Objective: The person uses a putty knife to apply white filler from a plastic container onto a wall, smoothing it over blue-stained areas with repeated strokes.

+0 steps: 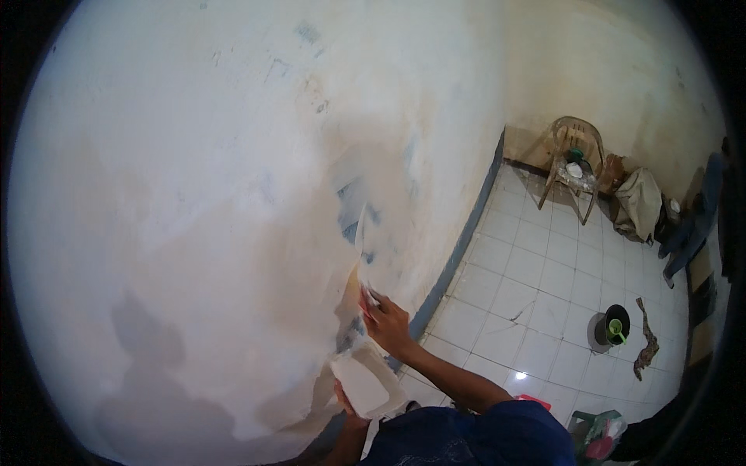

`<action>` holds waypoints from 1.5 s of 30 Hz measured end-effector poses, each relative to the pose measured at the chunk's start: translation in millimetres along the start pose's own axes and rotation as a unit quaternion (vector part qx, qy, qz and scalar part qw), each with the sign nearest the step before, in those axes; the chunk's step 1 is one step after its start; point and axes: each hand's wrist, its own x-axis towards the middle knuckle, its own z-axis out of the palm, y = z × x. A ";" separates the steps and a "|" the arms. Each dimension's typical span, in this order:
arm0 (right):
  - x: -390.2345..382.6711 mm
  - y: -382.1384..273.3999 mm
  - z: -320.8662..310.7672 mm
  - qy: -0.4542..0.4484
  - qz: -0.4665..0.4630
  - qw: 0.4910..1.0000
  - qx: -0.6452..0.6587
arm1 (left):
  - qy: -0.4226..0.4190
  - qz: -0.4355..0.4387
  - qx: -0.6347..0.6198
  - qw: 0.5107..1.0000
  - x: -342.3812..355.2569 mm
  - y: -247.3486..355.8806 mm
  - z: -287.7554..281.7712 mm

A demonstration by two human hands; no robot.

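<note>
A pale, scuffed wall (194, 155) took up most of the view, with grey-blue patches (351, 208) showing through around its middle and shadows falling across its lower part. To the right lay a floor (536, 272) of white square tiles, edged along the wall by a grey-blue skirting (458, 260). On the far side of the floor stood a stained plastic chair (576, 136) with small things on its seat, and just beside it a pale, crumpled cloth (639, 206). Low by the wall was a whitish tray (395, 388) bearing a smooth, pale paste (362, 382); the left hand (343, 396) had its grip on the tray's left side. Above the tray, the right hand (386, 320) had its grip closed around a thin tool (364, 300), reddish where the fingers met it, at the wall; whether its blade touched the surface could not be told. A black bucket (601, 329) stood well apart on the tiles, a small green dipper (616, 327) inside it.
</note>
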 end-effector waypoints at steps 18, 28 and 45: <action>35.5 122.5 39.1 0.163 0.357 0.919 -0.037 | -0.011 0.003 -0.069 0.998 7.4 -14.6 -18.7; 182.6 -22.1 -21.0 0.093 0.317 0.928 0.172 | -0.034 0.010 -0.122 0.992 15.1 -20.5 -30.8; 169.5 25.7 -83.9 0.112 0.223 0.925 0.285 | -0.054 -0.057 -0.139 0.987 12.1 0.9 -14.3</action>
